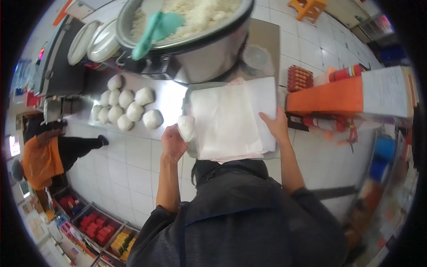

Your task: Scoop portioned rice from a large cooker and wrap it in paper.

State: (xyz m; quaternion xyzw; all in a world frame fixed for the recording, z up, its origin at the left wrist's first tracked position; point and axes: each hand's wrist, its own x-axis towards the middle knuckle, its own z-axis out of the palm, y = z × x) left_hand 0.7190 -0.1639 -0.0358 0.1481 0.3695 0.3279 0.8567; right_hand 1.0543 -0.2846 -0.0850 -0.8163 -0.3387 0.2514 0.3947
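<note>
My left hand [174, 144] holds a white wrapped bundle [186, 128] at the left edge of a paper stack. My right hand [277, 126] is at the stack's right edge, thumb and fingers spread and touching the sheets. The white wrapping paper [227, 123] lies in front of my body, its sheets slightly fanned. On the metal table to the left sits a group of several similar rounded white bundles [126, 99]. Beyond the paper stands a large rice cooker [206, 60], full of cooked white rice [206, 16]. A teal rice paddle [146, 41] rests across its rim.
A clear plastic container [256, 56] stands right of the cooker. White lids [103, 40] lean at its left. An egg tray [300, 78], an orange box [325, 96] and fire extinguishers [347, 72] are at the right. A person in orange [43, 160] is at the far left.
</note>
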